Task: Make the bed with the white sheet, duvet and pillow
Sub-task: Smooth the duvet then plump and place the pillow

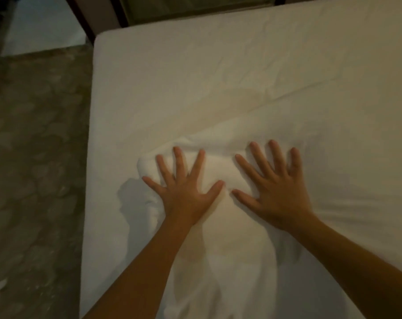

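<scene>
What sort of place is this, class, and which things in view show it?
Most likely a bedroom. A bed covered by a white sheet fills the view, the left hand and right hand press flat on folded white bedding, and a mottled floor runs alongside.

white sheet (241, 72), mottled grey-brown floor (34, 146), dark bed frame (85, 21)

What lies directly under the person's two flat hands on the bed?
A bunched white cloth lies under the left hand and right hand, on the white sheet. Whether it is duvet or pillow is unclear; whatever the sheet covers is hidden.
</scene>
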Available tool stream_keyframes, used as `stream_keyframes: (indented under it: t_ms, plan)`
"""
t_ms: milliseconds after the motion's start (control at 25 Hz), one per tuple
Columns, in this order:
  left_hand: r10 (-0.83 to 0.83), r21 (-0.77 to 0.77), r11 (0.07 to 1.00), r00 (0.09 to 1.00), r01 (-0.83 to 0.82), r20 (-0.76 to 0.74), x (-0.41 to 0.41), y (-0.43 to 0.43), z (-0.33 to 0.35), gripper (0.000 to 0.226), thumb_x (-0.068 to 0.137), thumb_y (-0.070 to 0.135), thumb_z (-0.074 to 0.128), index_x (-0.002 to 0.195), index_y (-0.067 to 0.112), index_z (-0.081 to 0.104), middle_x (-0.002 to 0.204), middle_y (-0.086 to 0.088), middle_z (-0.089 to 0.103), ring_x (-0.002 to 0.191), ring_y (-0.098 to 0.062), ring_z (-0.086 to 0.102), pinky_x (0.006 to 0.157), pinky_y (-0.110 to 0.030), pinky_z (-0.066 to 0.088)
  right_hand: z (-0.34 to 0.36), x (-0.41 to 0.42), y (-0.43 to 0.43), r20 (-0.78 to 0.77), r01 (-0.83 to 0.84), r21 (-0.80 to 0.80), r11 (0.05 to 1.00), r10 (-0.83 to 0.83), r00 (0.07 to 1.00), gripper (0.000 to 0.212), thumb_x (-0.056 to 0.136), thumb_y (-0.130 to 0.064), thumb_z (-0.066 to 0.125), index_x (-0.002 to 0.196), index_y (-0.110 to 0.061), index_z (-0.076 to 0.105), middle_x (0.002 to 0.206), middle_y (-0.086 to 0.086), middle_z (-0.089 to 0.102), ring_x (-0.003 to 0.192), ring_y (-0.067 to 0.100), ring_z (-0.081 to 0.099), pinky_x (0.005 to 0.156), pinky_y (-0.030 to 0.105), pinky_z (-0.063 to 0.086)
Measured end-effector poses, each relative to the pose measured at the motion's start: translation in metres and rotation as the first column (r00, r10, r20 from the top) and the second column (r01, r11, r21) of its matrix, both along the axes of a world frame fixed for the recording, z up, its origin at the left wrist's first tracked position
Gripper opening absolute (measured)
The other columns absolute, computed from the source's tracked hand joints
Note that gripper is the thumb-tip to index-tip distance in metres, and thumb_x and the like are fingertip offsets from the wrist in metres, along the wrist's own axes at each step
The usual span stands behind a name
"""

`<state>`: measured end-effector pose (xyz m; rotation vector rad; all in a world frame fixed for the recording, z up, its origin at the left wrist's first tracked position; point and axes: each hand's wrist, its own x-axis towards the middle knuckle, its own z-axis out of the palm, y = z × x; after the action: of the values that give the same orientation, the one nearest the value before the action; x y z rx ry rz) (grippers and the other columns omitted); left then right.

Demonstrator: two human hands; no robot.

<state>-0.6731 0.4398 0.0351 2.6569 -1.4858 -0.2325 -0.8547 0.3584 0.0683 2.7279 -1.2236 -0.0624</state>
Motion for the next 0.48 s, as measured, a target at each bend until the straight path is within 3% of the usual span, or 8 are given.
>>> stream_keyframes:
  t_ms: [200, 360, 480]
  plan:
    - [0.065, -0.133, 0.989, 0.997, -0.060, 0.031, -0.004, -0.011, -0.014, 0.082, 0.075, 0.082, 0.025, 0.147, 0.042, 0.023, 0.157, -0.012, 0.017, 0.142, -0.047, 0.007, 0.100, -0.074, -0.002, -0.004, 0.012, -0.001, 0.020, -0.021, -0.001, 1.000, 0.021, 1.000, 0.067, 0.089, -0.063, 0.027, 0.146, -0.028, 0.034, 0.155, 0.008, 0.025, 0.143, 0.038, 0.018, 0.111, 0.063, 0.007]
    - [0.114, -0.184, 0.977, 0.993, -0.104, 0.043, 0.005, -0.036, -0.016, 0.071, 0.083, 0.069, 0.028, 0.146, 0.038, 0.029, 0.155, -0.016, 0.023, 0.139, -0.052, 0.012, 0.101, -0.074, 0.001, -0.012, 0.051, -0.043, 0.011, -0.226, 0.008, 0.974, 0.226, 0.974, 0.057, 0.094, -0.052, 0.027, 0.145, -0.029, 0.037, 0.153, 0.003, 0.033, 0.142, 0.026, 0.026, 0.113, 0.055, 0.013]
    - [0.132, -0.135, 0.983, 0.989, -0.122, 0.070, 0.007, -0.035, -0.023, 0.071, 0.083, 0.069, 0.027, 0.147, 0.039, 0.026, 0.156, -0.011, 0.022, 0.140, -0.049, 0.012, 0.101, -0.074, 0.002, -0.007, 0.031, -0.090, -0.032, 0.004, -0.012, 1.000, -0.005, 0.999, 0.066, 0.091, -0.061, 0.021, 0.147, -0.029, 0.033, 0.154, 0.000, 0.030, 0.143, 0.022, 0.024, 0.114, 0.048, 0.005]
